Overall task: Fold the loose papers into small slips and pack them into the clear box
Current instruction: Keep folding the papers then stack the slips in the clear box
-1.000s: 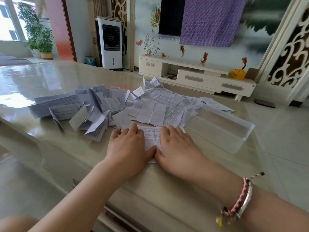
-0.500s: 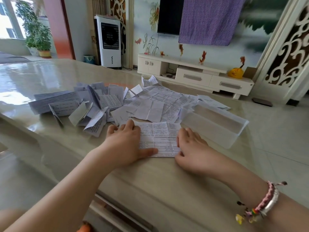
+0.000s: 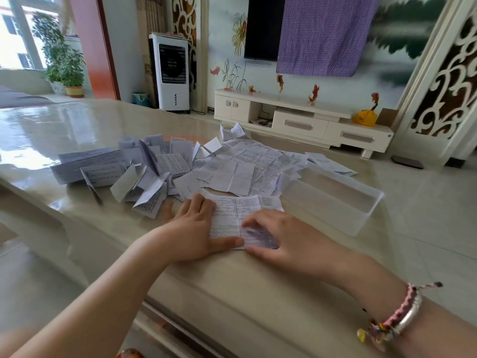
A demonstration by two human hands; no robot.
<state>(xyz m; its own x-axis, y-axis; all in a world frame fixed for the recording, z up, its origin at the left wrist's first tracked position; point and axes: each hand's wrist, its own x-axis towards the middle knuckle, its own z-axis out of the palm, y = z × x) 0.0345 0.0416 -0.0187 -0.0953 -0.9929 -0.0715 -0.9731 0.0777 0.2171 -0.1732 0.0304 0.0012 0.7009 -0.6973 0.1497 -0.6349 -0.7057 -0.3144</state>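
1. Table (image 3: 77, 120): glossy beige top, fills the left and centre of the frame; its near edge runs diagonally toward the lower right.
2. TV cabinet (image 3: 302, 120): white, low, upper centre-right, against a painted wall. A dark screen (image 3: 262, 27) hangs above it, partly covered by a purple cloth (image 3: 325, 34).
3. Air cooler (image 3: 172, 71): white, upright, upper centre-left. Potted plant (image 3: 63, 58) by the window, upper left.
4. Loose papers (image 3: 258, 161): printed, creased sheets spread flat at frame centre, overlapping each other.
5. Folded slips (image 3: 144, 182): a scattered pile left of centre, several standing half open, touching the loose sheets.
6. Clear box (image 3: 333, 200): rectangular, right of centre, on the table near its edge, just beside the sheets. No slips visible inside.
7. Working sheet (image 3: 242, 213): printed, lies flat on the table below the spread, under both hands.
8. Left hand (image 3: 192, 231): palm down, fingers straight, pressing the sheet's left part; thumb laid along its lower edge. Not gripping.
9. Right hand (image 3: 284, 236): arched over the sheet's lower right part, fingertips touching the paper, thumb at the lower edge. Cannot tell whether it pinches the paper or only presses.
10. Bracelets (image 3: 397, 316): pink cord and silver band on the right wrist, lower right.
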